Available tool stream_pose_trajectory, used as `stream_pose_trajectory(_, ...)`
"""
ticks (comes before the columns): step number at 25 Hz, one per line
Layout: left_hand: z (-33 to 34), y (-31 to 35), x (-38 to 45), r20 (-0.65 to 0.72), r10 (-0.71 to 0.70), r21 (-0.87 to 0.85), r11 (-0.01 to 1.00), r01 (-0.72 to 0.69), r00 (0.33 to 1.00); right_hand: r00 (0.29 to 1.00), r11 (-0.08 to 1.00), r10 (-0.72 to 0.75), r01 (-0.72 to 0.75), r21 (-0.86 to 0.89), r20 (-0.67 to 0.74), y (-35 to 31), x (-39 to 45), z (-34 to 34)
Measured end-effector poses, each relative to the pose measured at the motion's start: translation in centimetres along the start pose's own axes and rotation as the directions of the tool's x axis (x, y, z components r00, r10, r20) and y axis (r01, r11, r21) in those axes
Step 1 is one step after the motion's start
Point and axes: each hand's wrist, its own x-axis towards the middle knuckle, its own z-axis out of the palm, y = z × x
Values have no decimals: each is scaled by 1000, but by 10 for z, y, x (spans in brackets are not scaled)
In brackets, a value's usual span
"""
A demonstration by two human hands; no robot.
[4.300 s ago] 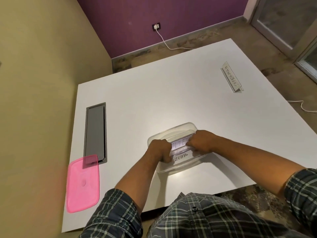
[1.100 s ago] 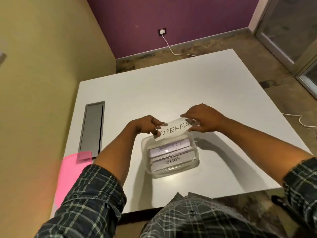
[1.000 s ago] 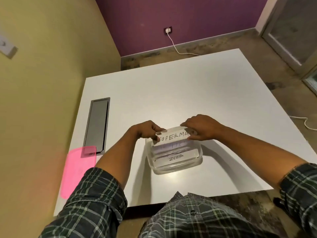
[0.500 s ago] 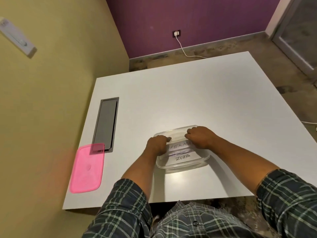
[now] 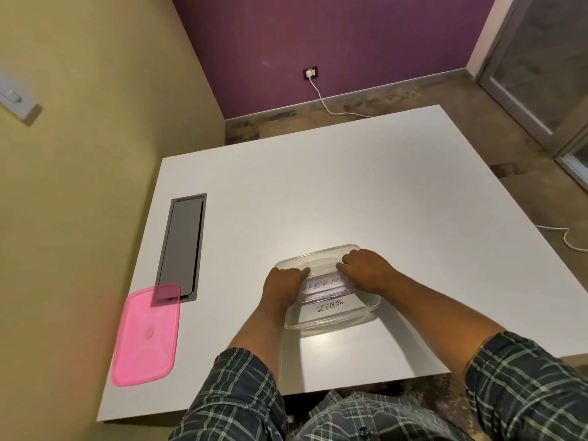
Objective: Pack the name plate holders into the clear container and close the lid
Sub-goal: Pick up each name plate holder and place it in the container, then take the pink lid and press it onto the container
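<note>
SUPERMAN name plate holder has come down into the clear container.
Left hand and right hand grip its ends above the ZEBRA holder; no holders lie outside. Left to do: the lid (pink lid well left of the container).

Dim, warm room light; soft shadows near the table edge, wide-angle bending at corners.

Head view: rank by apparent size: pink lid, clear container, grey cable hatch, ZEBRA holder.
1. Pink lid and grey cable hatch: look close, unranked.
2. Clear container, partly hidden by hands; lid sits nearer the camera.
3. ZEBRA holder.
</note>
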Motion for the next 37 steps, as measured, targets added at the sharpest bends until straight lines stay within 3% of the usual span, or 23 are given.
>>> stream_pose_trajectory(5, -4, -2, 2, 10, 10, -10, 1000, -10, 1000, 999, 1000, -8, 8, 17, -43, -2, -1, 1)
stream_pose_trajectory(8, -11, -3, -2, -149, 33, -26, 999, -37, 988, 971, 997, -62, 71, 29, -231, 0, -7, -1)
stream_pose_trajectory(10, -17, -7, -6, -316, 23, -62, 997, -45, 948, 906, 991, -61, 104, 79, -420, 7, -12, 1)
stream_pose_trajectory(13, -27, -19, -10, -513, -48, -144, 989, -31, 857, 826, 988, 117, -39, 151, -552, 24, -15, 3)
stream_pose_trajectory(15, -31, -27, -12, -563, -123, -197, 980, 12, 817, 779, 962, 263, -165, 218, -569, 36, -19, 3)
stream_pose_trajectory(18, -33, -35, -16, -540, -214, -249, 964, 89, 814, 755, 923, 378, -261, 284, -535, 47, -27, 6)
stream_pose_trajectory(26, -16, -38, -26, -448, -277, -305, 941, 146, 850, 776, 885, 449, -318, 340, -442, 49, -35, 20)
stream_pose_trajectory(32, -6, -40, -39, -412, -355, -359, 910, 209, 839, 795, 911, 392, -267, 313, -463, 41, -26, 11)
stream_pose_trajectory(37, 8, -65, -72, -401, -471, -410, 859, 306, 785, 847, 955, 258, -152, 254, -464, 15, 17, -23)
